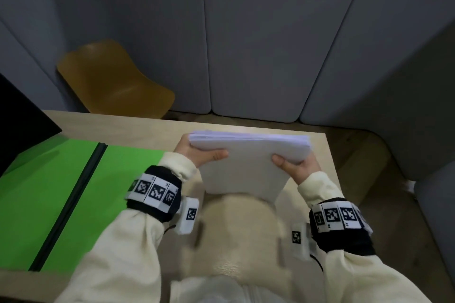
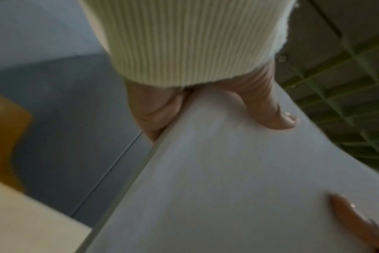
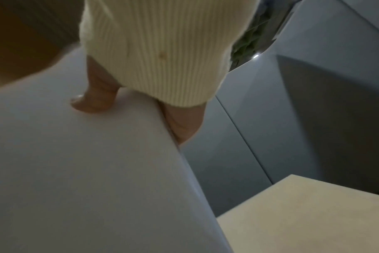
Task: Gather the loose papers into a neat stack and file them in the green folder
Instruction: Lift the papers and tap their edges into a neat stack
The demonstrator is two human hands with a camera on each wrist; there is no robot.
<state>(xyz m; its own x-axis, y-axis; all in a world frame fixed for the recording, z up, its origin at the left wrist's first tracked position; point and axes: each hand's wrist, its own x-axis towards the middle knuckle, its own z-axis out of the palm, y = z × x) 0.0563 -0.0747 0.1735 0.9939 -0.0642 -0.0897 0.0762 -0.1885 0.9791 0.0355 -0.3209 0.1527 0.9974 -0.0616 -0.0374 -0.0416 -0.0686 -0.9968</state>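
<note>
A thick stack of white papers [image 1: 246, 162] is held upright, tilted toward me, over the right half of the table. My left hand [image 1: 197, 151] grips its left edge, thumb on the near face and fingers behind. My right hand [image 1: 295, 165] grips the right edge the same way. Both wrist views show a thumb pressed on the paper stack [image 2: 216, 171] [image 3: 86, 162], at my left hand [image 2: 206, 109] and my right hand [image 3: 130, 116]. The green folder [image 1: 61, 192] lies open flat on the table's left side, its dark spine running diagonally.
The light wooden table [image 1: 138, 128] ends close behind the stack and at the right. A yellow chair [image 1: 113, 79] stands beyond the far edge, against grey padded wall panels [image 1: 246, 44]. A black screen edge [image 1: 22, 118] juts in at the left.
</note>
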